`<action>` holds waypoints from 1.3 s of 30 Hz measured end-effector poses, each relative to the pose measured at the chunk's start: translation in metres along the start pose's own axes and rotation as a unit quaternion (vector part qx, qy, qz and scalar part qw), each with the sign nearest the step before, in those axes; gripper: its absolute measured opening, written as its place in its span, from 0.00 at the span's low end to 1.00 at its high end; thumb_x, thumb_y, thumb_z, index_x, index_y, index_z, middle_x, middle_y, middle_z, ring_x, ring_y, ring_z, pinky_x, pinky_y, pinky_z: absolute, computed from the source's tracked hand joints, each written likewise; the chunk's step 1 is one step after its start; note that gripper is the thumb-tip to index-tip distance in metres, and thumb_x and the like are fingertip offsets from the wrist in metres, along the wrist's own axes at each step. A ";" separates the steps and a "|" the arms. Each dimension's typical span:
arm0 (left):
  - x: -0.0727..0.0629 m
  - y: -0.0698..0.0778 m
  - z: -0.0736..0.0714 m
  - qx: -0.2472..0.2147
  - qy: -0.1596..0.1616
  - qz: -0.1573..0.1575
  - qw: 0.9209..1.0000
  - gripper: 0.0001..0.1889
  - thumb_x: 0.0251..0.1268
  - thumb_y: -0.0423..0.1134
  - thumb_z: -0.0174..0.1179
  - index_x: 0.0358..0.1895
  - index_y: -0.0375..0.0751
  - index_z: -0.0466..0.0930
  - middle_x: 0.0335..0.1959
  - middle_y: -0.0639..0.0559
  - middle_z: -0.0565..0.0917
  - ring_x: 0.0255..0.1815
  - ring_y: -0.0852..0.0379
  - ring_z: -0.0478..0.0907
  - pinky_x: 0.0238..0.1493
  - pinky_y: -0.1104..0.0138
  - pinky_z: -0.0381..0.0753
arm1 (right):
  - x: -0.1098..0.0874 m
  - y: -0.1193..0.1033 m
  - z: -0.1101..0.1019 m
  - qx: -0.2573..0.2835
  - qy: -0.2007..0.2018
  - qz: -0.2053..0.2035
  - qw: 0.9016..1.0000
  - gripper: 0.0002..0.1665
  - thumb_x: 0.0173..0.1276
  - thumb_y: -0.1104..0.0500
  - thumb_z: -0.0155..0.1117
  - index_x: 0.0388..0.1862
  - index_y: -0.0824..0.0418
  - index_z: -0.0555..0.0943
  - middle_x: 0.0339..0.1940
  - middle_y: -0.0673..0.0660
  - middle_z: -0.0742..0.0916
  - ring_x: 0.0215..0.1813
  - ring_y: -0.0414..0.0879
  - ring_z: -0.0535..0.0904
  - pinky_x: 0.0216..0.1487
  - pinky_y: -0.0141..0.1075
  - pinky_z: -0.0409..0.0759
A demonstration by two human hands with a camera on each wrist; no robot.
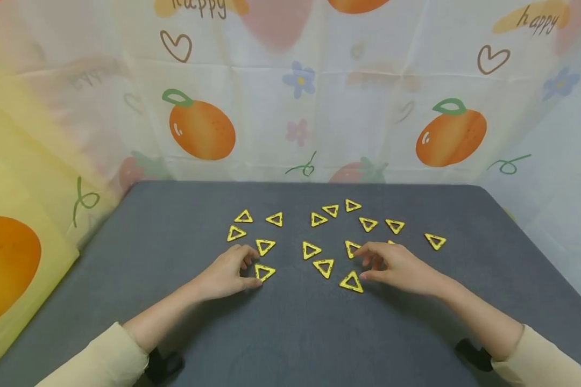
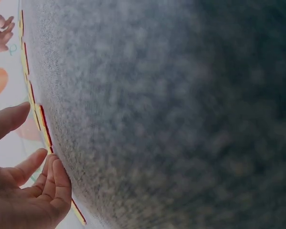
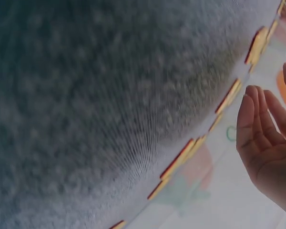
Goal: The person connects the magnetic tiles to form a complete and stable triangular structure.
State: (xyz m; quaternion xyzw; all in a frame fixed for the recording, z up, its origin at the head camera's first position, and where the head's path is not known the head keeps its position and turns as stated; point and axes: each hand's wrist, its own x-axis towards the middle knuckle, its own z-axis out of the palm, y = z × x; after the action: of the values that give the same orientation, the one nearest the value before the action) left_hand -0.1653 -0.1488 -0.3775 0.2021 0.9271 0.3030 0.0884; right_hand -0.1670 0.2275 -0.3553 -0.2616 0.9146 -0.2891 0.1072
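Several yellow triangular frames with hollow centres lie flat, scattered over the dark grey table (image 1: 290, 333). My left hand (image 1: 228, 272) is low over the table at the left group, its thumb tip by the nearest triangle (image 1: 264, 272) and its loosely bent fingers beside another triangle (image 1: 265, 246). My right hand (image 1: 398, 267) is at the right group, thumb by one triangle (image 1: 352, 282), index fingertip overlapping another triangle (image 1: 351, 249). Behind that hand a further triangle (image 1: 391, 242) is mostly hidden. In the left wrist view, the left hand (image 2: 38, 191) has its thumb apart from its fingers. The right hand (image 3: 269, 138) shows nothing in its grasp.
Two triangles (image 1: 311, 250) (image 1: 324, 268) lie between the hands, with several more toward the back. One triangle (image 1: 435, 241) sits apart at the far right. A printed cloth (image 1: 300, 129) hangs behind the table's back edge, and yellow cloth (image 1: 24, 193) hangs at the left.
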 end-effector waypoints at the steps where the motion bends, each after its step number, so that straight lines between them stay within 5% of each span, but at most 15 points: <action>1: 0.000 0.000 0.000 0.000 -0.001 0.002 1.000 0.25 0.55 0.42 0.73 0.55 0.36 0.77 0.46 0.45 0.78 0.46 0.54 0.74 0.48 0.61 0.75 | 0.000 0.000 0.001 0.004 -0.005 -0.001 1.000 0.23 0.64 0.53 0.71 0.57 0.58 0.79 0.40 0.48 0.85 0.37 0.33 0.80 0.38 0.30 0.79; 9: 0.001 -0.002 0.001 -0.002 -0.005 0.010 1.000 0.24 0.56 0.44 0.73 0.55 0.40 0.78 0.46 0.46 0.77 0.44 0.55 0.74 0.46 0.63 0.74 | 0.002 0.004 0.009 0.016 -0.034 -0.001 0.999 0.26 0.65 0.50 0.70 0.59 0.58 0.78 0.38 0.48 0.84 0.35 0.33 0.80 0.36 0.29 0.79; 39: -0.001 -0.001 0.001 -0.003 0.001 0.017 1.000 0.17 0.59 0.41 0.70 0.51 0.44 0.81 0.46 0.46 0.78 0.44 0.53 0.76 0.44 0.62 0.76 | 0.006 0.003 0.020 -0.025 -0.025 0.004 0.999 0.22 0.60 0.52 0.74 0.51 0.56 0.80 0.38 0.48 0.81 0.32 0.32 0.74 0.34 0.29 0.75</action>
State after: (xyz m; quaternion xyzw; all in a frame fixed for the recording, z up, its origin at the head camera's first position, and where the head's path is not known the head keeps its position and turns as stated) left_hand -0.1645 -0.1492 -0.3785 0.2170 0.9227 0.3076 0.0828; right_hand -0.1659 0.2166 -0.3735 -0.2673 0.9195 -0.2593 0.1253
